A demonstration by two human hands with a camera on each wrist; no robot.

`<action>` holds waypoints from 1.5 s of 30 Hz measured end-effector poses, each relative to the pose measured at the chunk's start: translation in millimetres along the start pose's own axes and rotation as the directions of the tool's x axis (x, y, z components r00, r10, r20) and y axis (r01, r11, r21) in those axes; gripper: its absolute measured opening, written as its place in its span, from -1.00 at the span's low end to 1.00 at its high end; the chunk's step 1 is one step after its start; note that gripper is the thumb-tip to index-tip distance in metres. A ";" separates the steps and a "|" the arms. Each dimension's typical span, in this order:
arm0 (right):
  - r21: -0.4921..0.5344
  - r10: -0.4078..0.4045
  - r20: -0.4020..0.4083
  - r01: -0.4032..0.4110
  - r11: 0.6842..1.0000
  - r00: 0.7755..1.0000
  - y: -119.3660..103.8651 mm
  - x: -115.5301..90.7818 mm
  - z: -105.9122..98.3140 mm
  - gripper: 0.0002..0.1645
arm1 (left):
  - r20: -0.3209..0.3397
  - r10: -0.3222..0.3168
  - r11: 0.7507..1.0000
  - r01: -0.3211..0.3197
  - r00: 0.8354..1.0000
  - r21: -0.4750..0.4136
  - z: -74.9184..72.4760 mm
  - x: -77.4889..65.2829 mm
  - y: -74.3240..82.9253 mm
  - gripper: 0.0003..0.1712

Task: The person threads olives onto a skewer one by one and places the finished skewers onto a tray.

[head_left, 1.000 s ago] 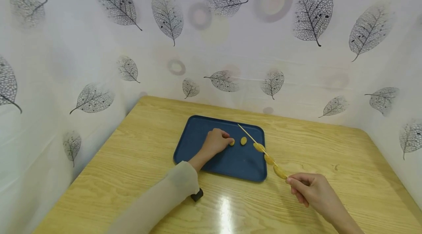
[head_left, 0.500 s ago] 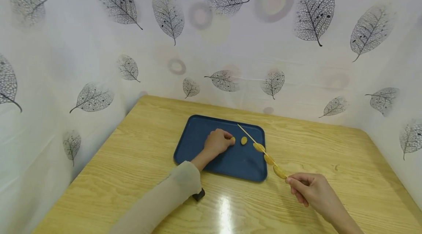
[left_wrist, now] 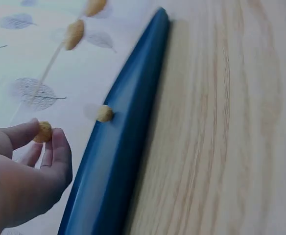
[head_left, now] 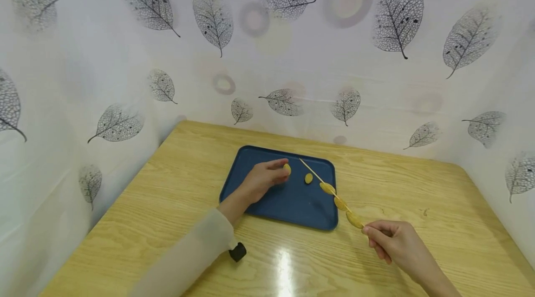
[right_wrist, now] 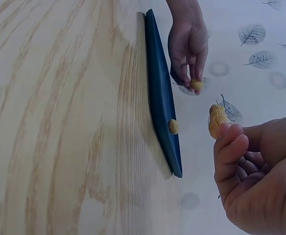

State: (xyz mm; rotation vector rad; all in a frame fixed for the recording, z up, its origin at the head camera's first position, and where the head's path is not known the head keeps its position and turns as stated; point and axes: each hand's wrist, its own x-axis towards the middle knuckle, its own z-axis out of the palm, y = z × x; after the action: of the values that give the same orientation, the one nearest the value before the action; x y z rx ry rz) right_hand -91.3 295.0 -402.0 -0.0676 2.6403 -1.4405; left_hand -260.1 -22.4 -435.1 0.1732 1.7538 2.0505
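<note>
Over the dark blue tray (head_left: pixel 276 204), my left hand (head_left: pixel 261 178) pinches a small golden oval food piece (head_left: pixel 287 169) between thumb and fingertips. In the left wrist view that piece (left_wrist: pixel 43 132) looks rounded and rough-skinned. A second golden piece (head_left: pixel 308 178) lies on the tray, right of my left hand. My right hand (head_left: pixel 394 241) pinches the lower end of a thin wooden skewer (head_left: pixel 311 169) just off the tray's front right corner. Three golden pieces (head_left: pixel 340 204) are threaded along it, and its bare tip slants up and left above the tray.
The tray rests on a light wood-grain table (head_left: pixel 167 185). A white curtain (head_left: pixel 200 74) printed with leaves encloses the back and sides. A small black block (head_left: pixel 238 252) sits at my left sleeve's cuff.
My left hand has picked a golden piece up off the tray and drawn it back a little to the left, its wrist turning. The right hand with the skewer stays nearly still.
</note>
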 end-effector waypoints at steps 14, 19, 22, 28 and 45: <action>0.008 0.021 0.133 -0.023 1.000 0.991 -10.5 -5.6 1.1 -0.57 | 0.068 0.006 0.915 0.022 0.998 -0.404 -27.4 -29.4 14.5 -0.44; 0.037 -0.015 0.172 0.009 0.999 0.985 -11.5 -6.8 2.5 -0.60 | 0.043 0.011 0.890 0.010 0.999 -0.456 -29.5 -30.9 11.7 -0.50; 0.062 -0.048 0.185 0.037 0.997 0.982 -11.5 -6.1 4.7 -0.64 | 0.013 0.008 0.880 -0.001 1.000 -0.475 -27.9 -30.9 10.3 -0.50; 0.078 -0.071 0.193 0.057 0.995 0.979 -11.2 -3.9 8.1 -0.66 | -0.021 -0.009 0.852 -0.003 1.000 -0.523 -23.4 -30.7 7.6 -0.54; 0.069 -0.032 0.213 0.018 0.997 0.977 -14.0 -0.4 12.7 -0.65 | -0.011 -0.011 0.852 0.003 1.000 -0.523 -17.9 -34.2 7.2 -0.64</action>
State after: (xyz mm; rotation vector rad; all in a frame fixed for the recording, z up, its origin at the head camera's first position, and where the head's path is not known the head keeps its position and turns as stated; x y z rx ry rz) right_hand -89.4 276.9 -397.0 -0.2364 2.4257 -1.4388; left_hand -237.7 -53.2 -425.4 -0.0171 1.1308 2.4400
